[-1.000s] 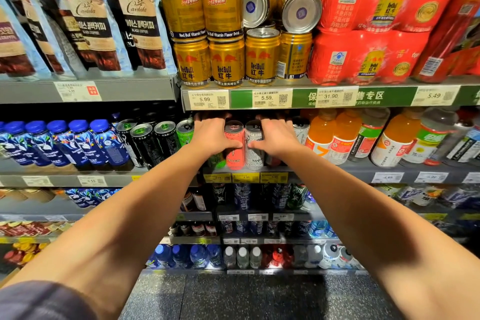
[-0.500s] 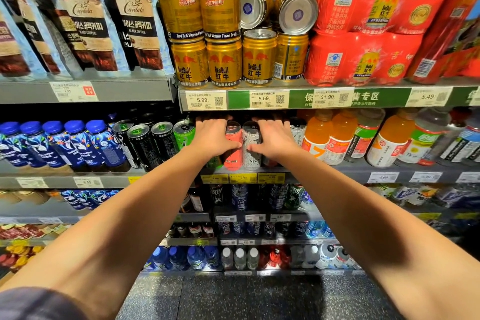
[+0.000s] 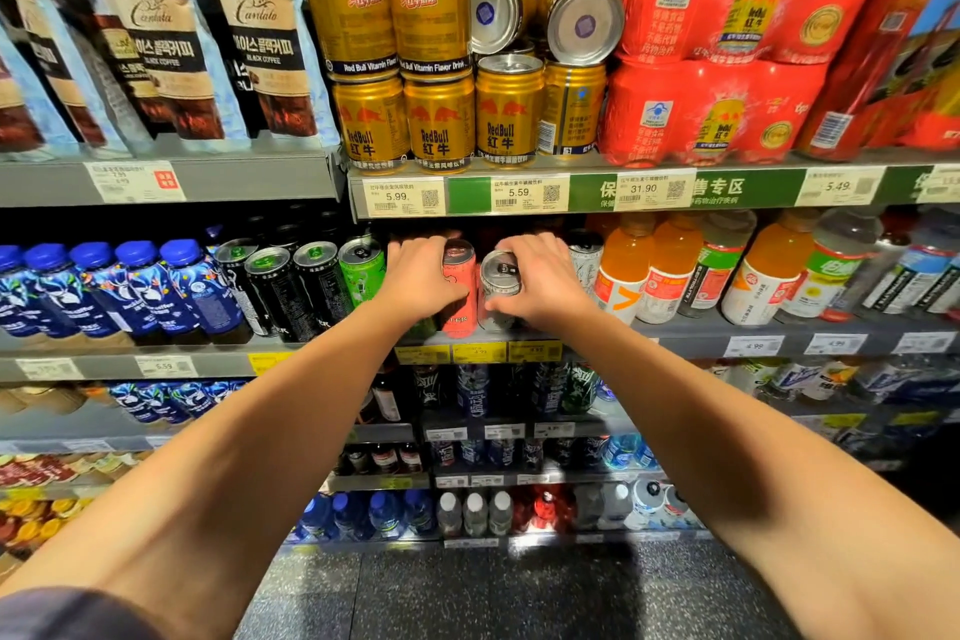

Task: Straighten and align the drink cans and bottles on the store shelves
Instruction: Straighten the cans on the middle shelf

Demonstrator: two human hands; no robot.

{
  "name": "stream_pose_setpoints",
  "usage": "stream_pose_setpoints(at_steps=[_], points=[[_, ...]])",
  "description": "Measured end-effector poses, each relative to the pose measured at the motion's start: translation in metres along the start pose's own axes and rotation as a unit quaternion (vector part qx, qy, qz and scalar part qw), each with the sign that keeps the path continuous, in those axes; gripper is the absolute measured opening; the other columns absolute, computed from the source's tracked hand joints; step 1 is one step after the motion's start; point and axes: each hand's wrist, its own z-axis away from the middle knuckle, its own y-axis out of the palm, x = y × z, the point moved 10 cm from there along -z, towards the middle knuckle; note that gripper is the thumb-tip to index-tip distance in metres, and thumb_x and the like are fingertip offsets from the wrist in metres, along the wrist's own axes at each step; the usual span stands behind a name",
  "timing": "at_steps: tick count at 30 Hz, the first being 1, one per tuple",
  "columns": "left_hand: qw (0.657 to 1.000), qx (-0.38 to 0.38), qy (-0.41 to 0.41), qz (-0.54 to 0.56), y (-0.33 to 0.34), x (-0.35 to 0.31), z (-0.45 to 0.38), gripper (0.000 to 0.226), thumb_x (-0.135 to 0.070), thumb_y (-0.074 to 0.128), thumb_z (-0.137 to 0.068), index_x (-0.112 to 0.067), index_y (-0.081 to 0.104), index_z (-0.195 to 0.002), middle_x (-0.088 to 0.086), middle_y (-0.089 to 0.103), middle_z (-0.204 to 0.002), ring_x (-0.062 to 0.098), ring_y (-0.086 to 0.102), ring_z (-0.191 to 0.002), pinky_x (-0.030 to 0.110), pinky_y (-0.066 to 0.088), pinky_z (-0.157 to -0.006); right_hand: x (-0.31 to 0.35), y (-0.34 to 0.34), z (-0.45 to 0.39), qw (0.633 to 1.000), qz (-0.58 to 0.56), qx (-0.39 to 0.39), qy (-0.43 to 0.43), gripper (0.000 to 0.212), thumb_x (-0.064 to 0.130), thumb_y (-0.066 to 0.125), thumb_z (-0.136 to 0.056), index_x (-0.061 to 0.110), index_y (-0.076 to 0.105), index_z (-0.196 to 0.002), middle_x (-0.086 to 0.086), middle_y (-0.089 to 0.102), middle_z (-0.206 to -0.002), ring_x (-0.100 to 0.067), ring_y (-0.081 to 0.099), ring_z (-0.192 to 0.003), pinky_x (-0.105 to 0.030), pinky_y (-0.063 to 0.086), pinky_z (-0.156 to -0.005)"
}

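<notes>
Your left hand [image 3: 423, 283] hides whatever its fingers curl round beside the pink can [image 3: 460, 286], so I cannot tell its grasp. Your right hand [image 3: 545, 283] grips the tilted silver can [image 3: 500, 288], both arms stretched forward

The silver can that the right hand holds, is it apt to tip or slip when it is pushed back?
The silver can is tall and narrow and leans toward the camera, so it probably tips easily. Its smooth metal side looks somewhat slippery, yet the right hand curls round it. The pink can stands close beside it, so a sideways push would likely knock that one.
</notes>
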Motion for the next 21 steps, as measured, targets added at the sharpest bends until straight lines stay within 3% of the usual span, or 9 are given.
stream_pose_setpoints(at_steps=[2,4,8,13,17,21], points=[[0.998,-0.015,0.011,0.061,-0.002,-0.002,0.004,0.062,-0.031,0.074,-0.074,-0.011,0.057,-0.13,0.013,0.063,-0.116,0.034,0.05,-0.117,0.041,0.036,-0.1,-0.004,-0.004,0.007,0.998,-0.058,-0.029,-0.004,0.072,0.04,0.082,-0.068,0.015,0.051,-0.128,-0.001,0.053,-0.121,-0.019,0.038,-0.117,-0.036,0.034,-0.102],[0.992,-0.037,0.027,0.114,-0.008,-0.008,0.01,0.061,-0.024,0.073,-0.078,-0.014,0.055,-0.135,0.013,0.061,-0.122,0.031,0.046,-0.124,0.038,0.038,-0.103,-0.008,-0.009,0.014,0.992,-0.118,-0.052,0.015,0.069,0.032,0.083,-0.069,0.013,0.052,-0.127,0.0,0.05,-0.118,-0.016,0.041,-0.116,-0.027,0.034,-0.098],[0.977,-0.094,0.087,0.168,-0.018,-0.035,0.027,0.045,-0.02,0.071,-0.083,-0.017,0.062,-0.127,0.005,0.062,-0.123,0.021,0.05,-0.123,0.031,0.037,-0.103,-0.022,-0.019,0.036,0.968,-0.214,-0.111,0.076,0.064,0.025,0.083,-0.072,0.017,0.052,-0.127,0.005,0.047,-0.115,-0.007,0.049,-0.109,-0.017,0.038,-0.092],[0.964,-0.106,0.086,0.229,-0.015,-0.051,0.034,0.04,-0.012,0.068,-0.085,-0.014,0.063,-0.124,0.003,0.063,-0.122,0.02,0.06,-0.111,0.034,0.045,-0.1,-0.039,-0.03,0.064,0.95,-0.242,-0.167,0.11,0.058,0.024,0.084,-0.07,0.019,0.055,-0.12,0.006,0.051,-0.114,-0.008,0.05,-0.107,-0.015,0.039,-0.091],[0.966,-0.12,0.103,0.205,-0.012,-0.067,0.035,0.036,-0.011,0.067,-0.086,-0.014,0.064,-0.122,0.002,0.064,-0.121,0.017,0.06,-0.111,0.03,0.045,-0.099,-0.053,-0.04,0.081,0.944,-0.254,-0.172,0.123,0.056,0.023,0.085,-0.071,0.022,0.056,-0.119,0.005,0.05,-0.112,-0.003,0.051,-0.102,0.0,0.034,-0.084],[0.956,-0.106,0.071,0.265,0.004,-0.078,0.032,0.039,-0.008,0.068,-0.084,-0.014,0.062,-0.123,0.002,0.064,-0.116,0.013,0.063,-0.1,0.027,0.051,-0.093,-0.067,-0.051,0.088,0.942,-0.258,-0.168,0.13,0.052,0.023,0.084,-0.072,0.031,0.053,-0.113,0.008,0.048,-0.111,0.013,0.048,-0.094,0.002,0.034,-0.081]])
